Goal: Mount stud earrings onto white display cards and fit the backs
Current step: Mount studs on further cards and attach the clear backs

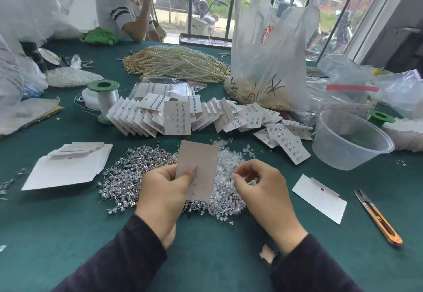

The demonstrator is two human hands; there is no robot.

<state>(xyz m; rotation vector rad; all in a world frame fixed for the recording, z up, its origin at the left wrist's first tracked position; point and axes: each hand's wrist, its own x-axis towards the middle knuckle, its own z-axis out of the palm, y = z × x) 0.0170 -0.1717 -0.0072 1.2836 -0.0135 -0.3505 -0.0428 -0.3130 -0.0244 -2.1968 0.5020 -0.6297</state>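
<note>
My left hand [163, 192] holds a display card [200, 166] upright with its back toward me, thumb pressed on it; a few stud posts poke through near the lower part. My right hand [258, 184] hovers just right of the card with fingers curled, pinching something too small to tell apart, above a heap of clear earring backs [229, 200]. A pile of silver stud earrings [124, 177] lies on the green table under and left of my left hand. Finished cards [177, 117] with studs lie fanned across the middle of the table.
A blank card [320, 198] and thread snips [377, 218] lie at the right. A clear plastic tub [350, 143] stands behind them. A stack of blank cards [68, 166] lies at the left. Beyond are thread spools [104, 95], pearl strands [176, 63], a plastic bag [270, 51] and a seated person [123, 8].
</note>
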